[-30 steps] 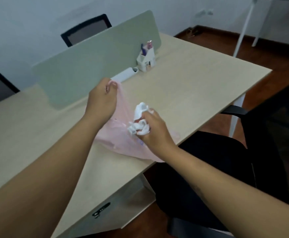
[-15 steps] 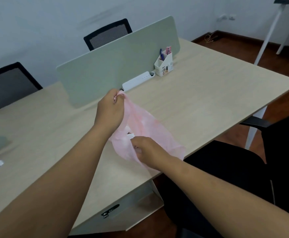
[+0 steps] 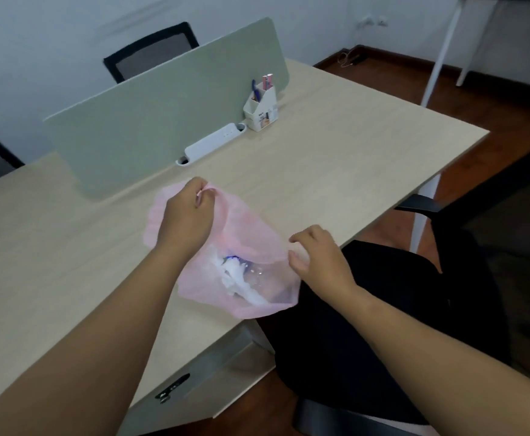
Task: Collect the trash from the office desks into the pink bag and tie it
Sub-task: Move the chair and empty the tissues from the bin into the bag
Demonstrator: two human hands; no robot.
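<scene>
Thin pink plastic bag (image 3: pixel 251 234) open at the pale wooden bench (image 3: pixel 336 158) edge, holding white crumpled trash (image 3: pixel 235 275). Left hand (image 3: pixel 188 221) pinches the rim; right hand (image 3: pixel 320 259) at the opposite rim, grip unclear. Probably light, limp, slippery: gather at the rim.

1. The crumpled white paper (image 3: pixel 236 276) has left the right hand (image 3: pixel 320 259) and now lies inside the pink bag (image 3: pixel 251 237).
2. The right hand has come out of the bag and now pinches its right rim.
3. The left hand (image 3: pixel 188 221), gripping the far rim, has sunk lower toward the desk (image 3: pixel 336 171).
4. The bag's mouth is now stretched wide between both hands.
</scene>
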